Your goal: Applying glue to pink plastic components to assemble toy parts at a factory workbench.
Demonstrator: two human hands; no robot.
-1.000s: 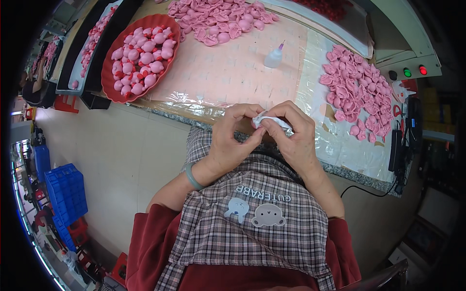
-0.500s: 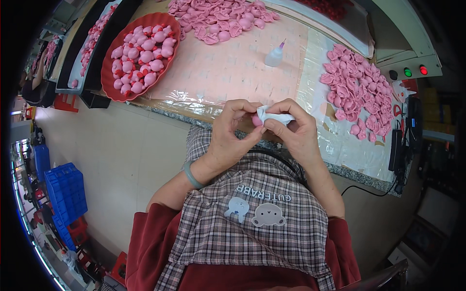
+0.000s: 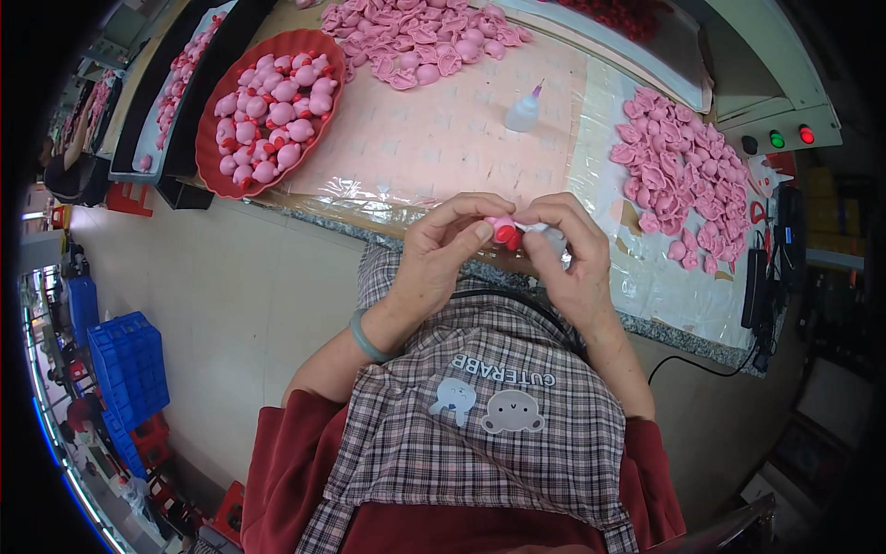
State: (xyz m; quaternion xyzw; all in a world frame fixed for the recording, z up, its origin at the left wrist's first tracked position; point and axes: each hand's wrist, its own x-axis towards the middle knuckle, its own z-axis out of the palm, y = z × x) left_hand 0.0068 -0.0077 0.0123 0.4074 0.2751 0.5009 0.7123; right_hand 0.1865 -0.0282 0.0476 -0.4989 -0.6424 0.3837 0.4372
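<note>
Between the thumb and fingers of my left hand (image 3: 434, 247) is a small rounded pink figurine (image 3: 499, 224) with a red bow-like part (image 3: 508, 236). My right hand (image 3: 581, 258) is closed on a crumpled white cloth (image 3: 556, 237), its fingertips close to the figurine's right side. The cloth is partly hidden by the right fingers. Both hands are held just over the near edge of the worktable (image 3: 425, 138). Farther back, a small translucent squeeze bottle (image 3: 522, 114) with a purple tip stands upright.
At left, a red scalloped bowl (image 3: 205, 138) holds many similar pink-and-red figurines. Heaps of pink pieces lie at the back (image 3: 415, 37) and at the right (image 3: 683, 175). Red-handled scissors (image 3: 757, 211) lie by the right edge, near a black power strip (image 3: 755, 286). Blue crates (image 3: 129, 365) stand on the floor.
The figurine has been turned so its red part now shows. The cloth has drawn back from over it toward the right hand, and the right fingers have shifted slightly.
</note>
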